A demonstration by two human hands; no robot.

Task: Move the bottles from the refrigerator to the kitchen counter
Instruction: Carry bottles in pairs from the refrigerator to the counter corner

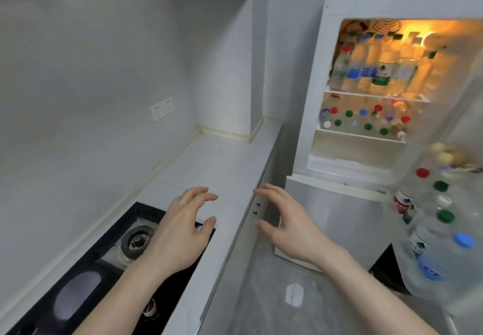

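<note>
The refrigerator [320, 94] stands open at the right, lit orange inside. Its upper shelf holds several upright clear plastic bottles [376, 68] with blue and green labels. The lower shelf [360, 136] holds several more bottles seen cap-first, with red, green, blue and white caps. The open door [444, 230] at the far right carries more bottles in its rack. The white kitchen counter [222, 162] runs along the left wall. My left hand [180, 230] hovers over the counter's near part with relaxed fingers, holding nothing. Just past the counter edge my right hand [287, 225] is likewise empty.
A black gas hob [86, 277] with a burner is set into the counter at the lower left. A wall socket [162, 108] sits on the tiled wall. Grey floor [295, 295] lies between counter and refrigerator. Eggs [444, 154] rest in the door's top rack.
</note>
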